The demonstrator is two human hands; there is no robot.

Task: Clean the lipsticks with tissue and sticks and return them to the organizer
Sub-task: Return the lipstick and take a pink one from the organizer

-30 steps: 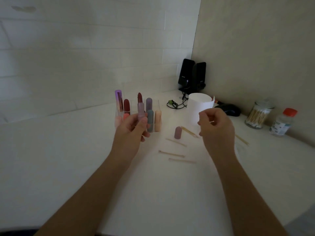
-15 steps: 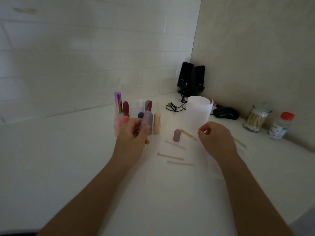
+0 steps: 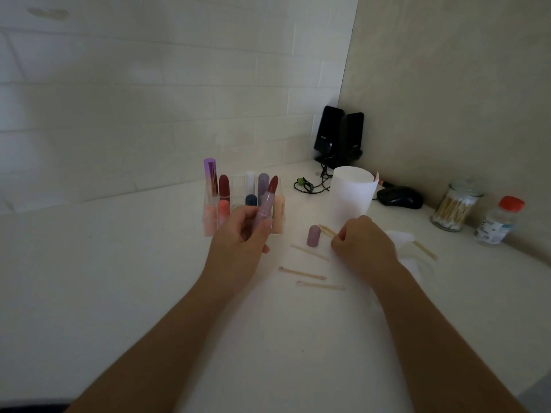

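Just in front of the clear acrylic organizer (image 3: 237,189) on the white desk (image 3: 119,278), the left hand (image 3: 238,234) is gripping a tilted lilac-tubed lipstick (image 3: 267,201), its dark red bullet bared. Further right, the right hand (image 3: 365,247) is curling its fingers at thin wooden sticks (image 3: 326,230) beside a lilac cap (image 3: 313,235); whether it is pinching one is unclear. That bared bullet is probably risking a smear on the organizer, and the cap a knock.

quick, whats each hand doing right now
Left hand: fingers gripping the uncapped lipstick.
Right hand: fingers curled, pinching the tissue down at the table.
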